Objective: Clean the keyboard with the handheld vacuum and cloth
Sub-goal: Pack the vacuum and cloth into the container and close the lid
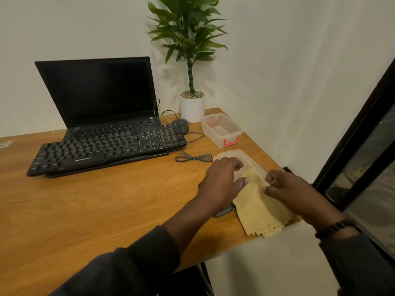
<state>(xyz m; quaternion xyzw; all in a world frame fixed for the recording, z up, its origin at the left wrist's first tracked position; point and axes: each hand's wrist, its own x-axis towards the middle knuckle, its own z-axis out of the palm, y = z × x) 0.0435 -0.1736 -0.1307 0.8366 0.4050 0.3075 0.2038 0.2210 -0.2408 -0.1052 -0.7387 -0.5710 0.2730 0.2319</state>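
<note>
Low on the right of the frame I see both hands on the yellow cloth [261,208] — the left hand [222,184] pinches its upper left edge between thumb and fingers, the right hand [284,186] pinches the upper right edge with curled fingers. That cloth hangs over the wooden desk's [106,201] near right edge, partly covering a clear lid [239,155]. At centre left the black keyboard [106,148] rests tilted on a laptop [98,92] — a dark object [222,212] under my left wrist is too hidden to identify.
</note>
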